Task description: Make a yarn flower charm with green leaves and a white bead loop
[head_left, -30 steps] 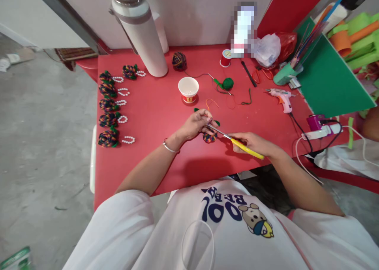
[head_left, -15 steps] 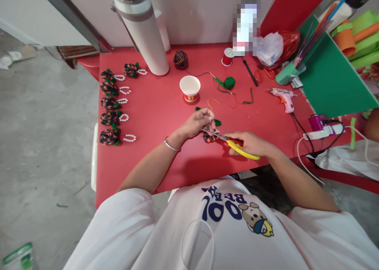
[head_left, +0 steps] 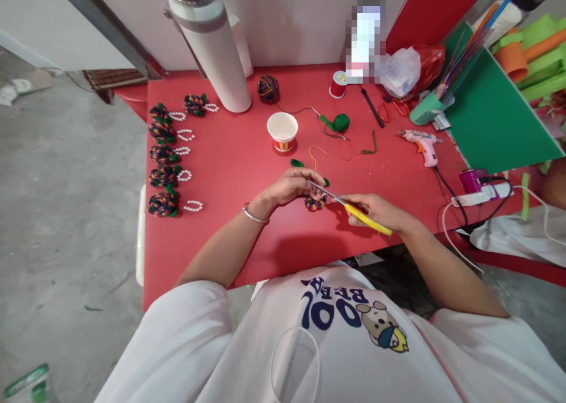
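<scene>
My right hand (head_left: 374, 210) is closed round the yellow-handled scissors (head_left: 368, 219), whose metal blades point up and left to my other hand. My left hand (head_left: 297, 188) has its fingers pinched together beside the blade tips. What they pinch is too small to make out. Just under those fingers is a multicoloured yarn flower (head_left: 314, 204), partly covered, with a few pale beads by its upper right edge. Small green yarn leaves (head_left: 296, 163) show above the left hand and beside its fingertips. An orange yarn strand (head_left: 317, 149) curls on the table behind it.
Finished-looking yarn flowers (head_left: 163, 204) with bead loops line the red table's left side. A paper cup (head_left: 282, 133), a tall flask (head_left: 216, 55), yarn balls (head_left: 268, 89) and a thread spool (head_left: 338, 85) stand behind. A pink glue gun (head_left: 423, 145) and power strip (head_left: 484, 195) lie right.
The scissors have turned, their blades now lying over my left fingertips rather than below them. My left hand has dropped slightly and its fingers have come down. More of the green leaf shows.
</scene>
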### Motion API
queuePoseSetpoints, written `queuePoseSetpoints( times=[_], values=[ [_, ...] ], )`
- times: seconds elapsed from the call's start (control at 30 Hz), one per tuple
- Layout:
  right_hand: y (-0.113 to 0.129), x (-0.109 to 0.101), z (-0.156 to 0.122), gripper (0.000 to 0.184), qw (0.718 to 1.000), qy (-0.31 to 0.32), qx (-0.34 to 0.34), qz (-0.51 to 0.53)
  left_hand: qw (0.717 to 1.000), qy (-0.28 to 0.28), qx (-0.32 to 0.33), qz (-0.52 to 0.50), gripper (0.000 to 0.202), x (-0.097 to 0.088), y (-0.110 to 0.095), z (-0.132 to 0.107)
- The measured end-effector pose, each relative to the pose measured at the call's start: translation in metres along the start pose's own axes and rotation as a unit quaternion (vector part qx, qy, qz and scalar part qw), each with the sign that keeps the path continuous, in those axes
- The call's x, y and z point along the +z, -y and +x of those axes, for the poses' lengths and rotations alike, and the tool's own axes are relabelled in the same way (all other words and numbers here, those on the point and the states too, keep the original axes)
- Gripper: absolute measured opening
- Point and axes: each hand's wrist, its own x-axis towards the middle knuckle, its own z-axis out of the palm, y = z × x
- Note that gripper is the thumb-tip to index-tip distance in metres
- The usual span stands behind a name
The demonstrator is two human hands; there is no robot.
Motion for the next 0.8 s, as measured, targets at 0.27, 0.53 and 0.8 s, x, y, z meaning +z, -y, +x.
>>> queuePoseSetpoints(
  times=[0.27, 0.53, 0.8],
  values=[
    [-0.008, 0.002, 0.0, 0.075, 1.0, -0.012, -0.01, -0.016, 0.999, -0.028, 0.019, -0.006, 0.045, 0.004, 0.004, 0.001],
    [0.015, 0.011, 0.006, 0.069, 0.996, -0.022, -0.031, -0.08, 0.999, -0.023, 0.009, 0.03, 0.039, 0.007, 0.0, 0.0],
    [0.021, 0.018, 0.02, 0.063, 0.995, -0.032, -0.056, -0.073, 0.997, -0.051, -0.006, 0.064, 0.031, 0.011, 0.002, 0.0]
  ],
)
